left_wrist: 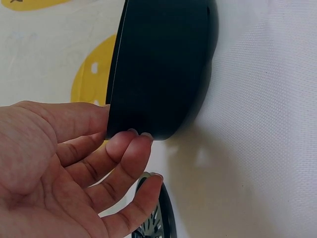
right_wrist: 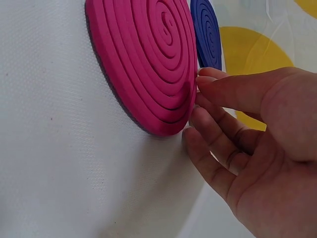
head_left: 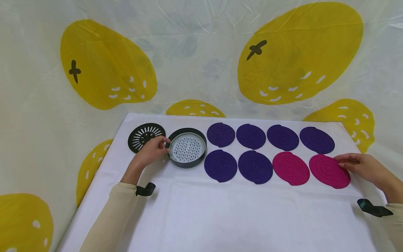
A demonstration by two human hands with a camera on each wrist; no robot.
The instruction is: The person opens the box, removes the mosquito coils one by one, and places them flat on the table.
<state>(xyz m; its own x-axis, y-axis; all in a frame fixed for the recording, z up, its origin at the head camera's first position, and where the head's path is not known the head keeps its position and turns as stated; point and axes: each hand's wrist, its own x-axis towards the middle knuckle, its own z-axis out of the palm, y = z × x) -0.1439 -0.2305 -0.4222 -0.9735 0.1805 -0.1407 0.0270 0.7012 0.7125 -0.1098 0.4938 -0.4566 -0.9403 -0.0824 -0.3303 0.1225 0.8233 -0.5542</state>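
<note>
My left hand (head_left: 153, 151) holds the near-left rim of a dark round mosquito coil holder (head_left: 203, 150) with a metal mesh inside. The left wrist view shows the thumb at the rim and fingertips against the outer wall. To its left lies a black slotted lid (head_left: 133, 140), partly covered by that hand. My right hand (head_left: 366, 168) touches the edge of the rightmost pink mosquito coil (head_left: 329, 171); in the right wrist view its fingertips (right_wrist: 198, 111) rest loosely along the coil's rim. Beside it is another pink coil (head_left: 290, 168).
Several purple mosquito coils, such as this one (head_left: 251, 136), lie flat in two rows between the hands. A white cloth (head_left: 220, 217) covers the table. Behind stands a curtain (head_left: 195, 52) with yellow fruit shapes.
</note>
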